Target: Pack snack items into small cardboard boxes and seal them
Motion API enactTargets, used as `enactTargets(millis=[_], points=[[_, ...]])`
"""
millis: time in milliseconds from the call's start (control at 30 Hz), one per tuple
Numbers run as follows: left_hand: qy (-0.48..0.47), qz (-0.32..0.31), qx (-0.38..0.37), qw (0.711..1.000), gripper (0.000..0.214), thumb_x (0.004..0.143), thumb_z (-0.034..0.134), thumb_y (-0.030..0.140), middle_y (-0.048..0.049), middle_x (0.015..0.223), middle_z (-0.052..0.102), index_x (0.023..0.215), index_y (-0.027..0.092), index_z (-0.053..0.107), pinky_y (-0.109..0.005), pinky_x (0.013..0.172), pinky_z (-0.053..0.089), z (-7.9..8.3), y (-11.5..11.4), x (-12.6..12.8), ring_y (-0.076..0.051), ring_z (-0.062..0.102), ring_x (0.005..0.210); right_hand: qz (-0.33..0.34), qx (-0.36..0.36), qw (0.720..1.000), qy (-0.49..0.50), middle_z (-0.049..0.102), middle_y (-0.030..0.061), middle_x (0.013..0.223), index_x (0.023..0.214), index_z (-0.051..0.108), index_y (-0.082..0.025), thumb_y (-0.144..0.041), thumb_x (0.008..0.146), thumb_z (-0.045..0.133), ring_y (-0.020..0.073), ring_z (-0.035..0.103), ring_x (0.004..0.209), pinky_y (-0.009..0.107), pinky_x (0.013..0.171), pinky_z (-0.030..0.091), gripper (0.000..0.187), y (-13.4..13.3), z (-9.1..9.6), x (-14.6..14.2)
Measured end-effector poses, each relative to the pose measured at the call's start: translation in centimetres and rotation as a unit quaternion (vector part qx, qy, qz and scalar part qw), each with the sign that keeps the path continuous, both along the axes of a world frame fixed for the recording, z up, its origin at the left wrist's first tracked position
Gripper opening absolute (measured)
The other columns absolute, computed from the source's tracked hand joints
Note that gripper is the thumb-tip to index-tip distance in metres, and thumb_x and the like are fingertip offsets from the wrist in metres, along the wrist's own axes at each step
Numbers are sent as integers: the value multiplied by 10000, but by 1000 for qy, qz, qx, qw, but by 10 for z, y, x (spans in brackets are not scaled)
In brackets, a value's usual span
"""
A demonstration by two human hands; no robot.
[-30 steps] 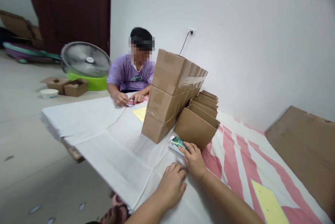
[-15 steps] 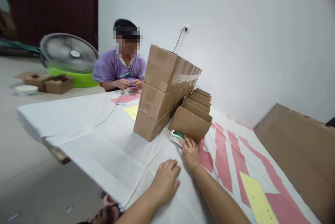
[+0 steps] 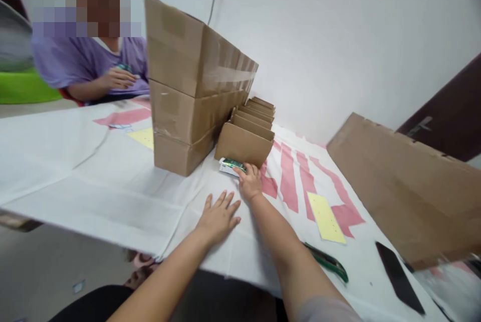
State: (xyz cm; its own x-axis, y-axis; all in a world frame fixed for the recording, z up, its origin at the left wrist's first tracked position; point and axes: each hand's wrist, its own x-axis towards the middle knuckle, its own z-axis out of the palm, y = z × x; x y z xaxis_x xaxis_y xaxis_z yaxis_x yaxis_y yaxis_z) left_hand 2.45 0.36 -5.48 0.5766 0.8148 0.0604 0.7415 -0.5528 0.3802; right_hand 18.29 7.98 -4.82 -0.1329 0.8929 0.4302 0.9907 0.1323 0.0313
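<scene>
My left hand (image 3: 220,217) lies palm down on the white tablecloth (image 3: 112,201), fingers spread and nothing in it. Farther forward, my right hand (image 3: 250,181) has its fingers curled over the right end of a small flat packet (image 3: 230,164), shiny green and white. The packet lies on the cloth at the foot of the front carton in a row of open cardboard boxes (image 3: 244,144). My fingers cover the packet's right end, and its exact kind is hard to make out.
Taped cartons (image 3: 173,111) stand stacked left of the open boxes. A green-handled cutter (image 3: 328,261) and a black phone-like slab (image 3: 399,277) lie at right. A large cardboard sheet (image 3: 398,196) leans beyond the table. Across the table sits a co-worker in a purple shirt (image 3: 124,61), holding something small.
My view has turned right and come closer, bringing the cutter and black slab into sight. My left hand's fingers are more spread. My right hand stays at the packet.
</scene>
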Motion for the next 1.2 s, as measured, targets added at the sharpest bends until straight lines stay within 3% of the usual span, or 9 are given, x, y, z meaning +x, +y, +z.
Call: enactTargets(millis=[200, 767, 867, 1033, 1200], points=[[16, 3, 10, 1000, 483, 885, 421, 380, -98, 1516, 295, 1348, 253, 471, -604, 1091, 65, 2, -1, 0, -302, 187, 1417, 2, 4, 999, 36, 475, 30, 1260, 1277, 521, -420, -205, 876, 497, 220, 379, 1115, 345, 928, 345, 456, -3, 2, 2], [47, 1, 1, 999, 500, 884, 422, 373, -69, 1525, 271, 1370, 260, 442, -581, 1120, 81, 7, -5, -1, -282, 176, 1423, 42, 31, 995, 82, 479, 36, 1261, 1246, 557, -394, -105, 797, 556, 235, 366, 1114, 360, 981, 338, 533, 4, -7, 10], [60, 4, 7, 998, 503, 886, 409, 378, -57, 1526, 266, 1376, 268, 434, -580, 1122, 91, 7, -4, 0, -279, 172, 1424, 52, 51, 993, 98, 489, 56, 1247, 1259, 548, -344, -133, 805, 553, 241, 385, 1113, 377, 970, 360, 500, 4, -10, 10], [63, 6, 13, 998, 497, 883, 412, 372, -47, 1523, 274, 1370, 284, 441, -588, 1117, 110, 6, -3, 1, -281, 185, 1420, -40, 81, 982, 165, 489, 148, 1182, 1216, 525, -150, -277, 777, 619, 283, 458, 1070, 428, 941, 406, 467, 6, -14, 7], [67, 6, 17, 998, 492, 885, 408, 375, -43, 1522, 278, 1368, 288, 443, -582, 1119, 122, 7, -4, 1, -278, 193, 1419, -19, 47, 978, 203, 452, 144, 1226, 1227, 462, -144, -258, 762, 619, 257, 523, 1060, 379, 925, 448, 504, 8, -16, 8]])
